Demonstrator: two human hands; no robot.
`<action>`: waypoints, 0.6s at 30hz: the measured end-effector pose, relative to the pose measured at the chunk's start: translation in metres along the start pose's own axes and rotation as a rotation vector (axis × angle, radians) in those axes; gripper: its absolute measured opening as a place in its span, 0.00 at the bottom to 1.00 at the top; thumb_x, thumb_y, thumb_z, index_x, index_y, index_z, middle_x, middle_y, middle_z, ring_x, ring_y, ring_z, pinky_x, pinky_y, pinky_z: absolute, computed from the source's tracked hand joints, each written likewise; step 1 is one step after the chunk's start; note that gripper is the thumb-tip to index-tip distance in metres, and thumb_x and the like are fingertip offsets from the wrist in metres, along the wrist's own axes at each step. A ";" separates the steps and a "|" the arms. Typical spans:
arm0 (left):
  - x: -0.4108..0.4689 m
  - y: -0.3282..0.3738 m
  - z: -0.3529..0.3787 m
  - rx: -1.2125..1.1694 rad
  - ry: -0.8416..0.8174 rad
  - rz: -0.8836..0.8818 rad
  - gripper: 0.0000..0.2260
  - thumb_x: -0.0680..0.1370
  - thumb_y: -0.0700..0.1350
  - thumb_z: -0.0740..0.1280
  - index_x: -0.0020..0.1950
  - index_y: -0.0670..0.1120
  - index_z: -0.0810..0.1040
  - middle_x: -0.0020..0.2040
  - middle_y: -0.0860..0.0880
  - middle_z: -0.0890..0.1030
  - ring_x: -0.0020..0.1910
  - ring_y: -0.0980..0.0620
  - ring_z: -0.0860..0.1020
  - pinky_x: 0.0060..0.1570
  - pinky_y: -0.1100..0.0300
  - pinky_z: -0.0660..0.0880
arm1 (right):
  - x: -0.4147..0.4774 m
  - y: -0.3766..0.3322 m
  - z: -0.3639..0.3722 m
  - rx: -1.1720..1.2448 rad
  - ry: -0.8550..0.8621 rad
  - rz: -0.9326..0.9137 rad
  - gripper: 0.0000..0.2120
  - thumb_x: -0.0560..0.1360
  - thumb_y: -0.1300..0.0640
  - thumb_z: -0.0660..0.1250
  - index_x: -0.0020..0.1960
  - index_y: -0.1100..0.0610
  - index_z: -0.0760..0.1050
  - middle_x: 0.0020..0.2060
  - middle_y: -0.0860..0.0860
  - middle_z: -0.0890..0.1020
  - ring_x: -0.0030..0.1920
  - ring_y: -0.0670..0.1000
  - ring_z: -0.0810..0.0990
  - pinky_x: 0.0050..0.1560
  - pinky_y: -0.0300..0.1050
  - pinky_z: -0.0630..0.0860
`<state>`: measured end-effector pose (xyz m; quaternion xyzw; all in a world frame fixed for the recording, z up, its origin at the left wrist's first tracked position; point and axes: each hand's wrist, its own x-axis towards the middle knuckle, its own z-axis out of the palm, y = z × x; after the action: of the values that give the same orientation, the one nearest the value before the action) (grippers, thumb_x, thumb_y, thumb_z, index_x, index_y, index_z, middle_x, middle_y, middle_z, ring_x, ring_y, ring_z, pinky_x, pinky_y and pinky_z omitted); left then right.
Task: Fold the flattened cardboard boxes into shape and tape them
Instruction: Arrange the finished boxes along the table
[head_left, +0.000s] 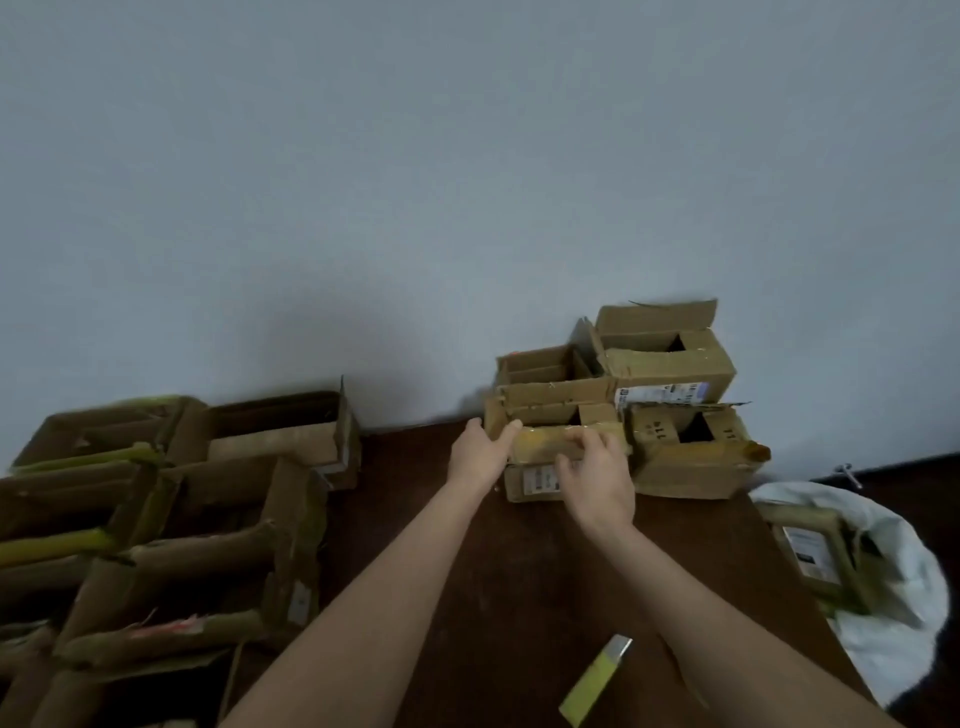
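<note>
While you held the small cardboard box (535, 480) at the far side of the table (519, 571), both hands were on it. Your left hand (480, 460) gripped its left end with the thumb over the top edge, and your right hand (597, 486) curled its fingers over the top front edge. The box was squared up, with glossy yellowish tape (540, 444) along its top, so I judged it folded and at least partly sealed.

It sat right against the stack of formed boxes (670, 364) by the wall (467, 208), some of them with open flaps. That stack looked like your finished share.

At your left lay a larger heap of boxes (156, 519), collapsed or half open. If those were waiting to be shaped, much of the job remained.

A yellow cutter (597, 680) lay on the near part of the table, just beside your right forearm. More cardboard sat in the white bag (893, 613) at your right. No roll of tape was in view.
</note>
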<state>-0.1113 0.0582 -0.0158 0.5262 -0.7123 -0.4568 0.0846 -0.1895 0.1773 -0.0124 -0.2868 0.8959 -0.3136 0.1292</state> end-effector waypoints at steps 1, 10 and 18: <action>0.005 0.002 0.007 -0.028 0.020 -0.020 0.20 0.79 0.56 0.62 0.62 0.43 0.76 0.58 0.44 0.79 0.58 0.44 0.77 0.47 0.59 0.71 | 0.004 0.007 -0.003 -0.035 -0.009 -0.003 0.16 0.78 0.54 0.64 0.66 0.51 0.71 0.65 0.50 0.70 0.64 0.53 0.70 0.60 0.48 0.73; -0.011 -0.030 -0.016 -0.097 0.299 0.037 0.12 0.80 0.44 0.59 0.37 0.44 0.74 0.38 0.46 0.78 0.40 0.46 0.78 0.43 0.53 0.75 | 0.017 0.022 -0.016 -0.394 -0.171 -0.303 0.36 0.74 0.40 0.67 0.76 0.49 0.58 0.71 0.47 0.67 0.70 0.54 0.62 0.68 0.50 0.64; -0.043 -0.066 -0.070 -0.253 0.524 -0.164 0.13 0.82 0.45 0.59 0.37 0.50 0.72 0.39 0.45 0.79 0.41 0.45 0.80 0.48 0.44 0.79 | -0.022 -0.011 0.024 -0.363 -0.125 -0.763 0.18 0.60 0.63 0.78 0.45 0.51 0.79 0.41 0.49 0.79 0.42 0.53 0.80 0.36 0.46 0.74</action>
<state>-0.0065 0.0531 -0.0092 0.6672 -0.5586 -0.3961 0.2930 -0.1573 0.1720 -0.0231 -0.6343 0.7568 -0.1581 0.0052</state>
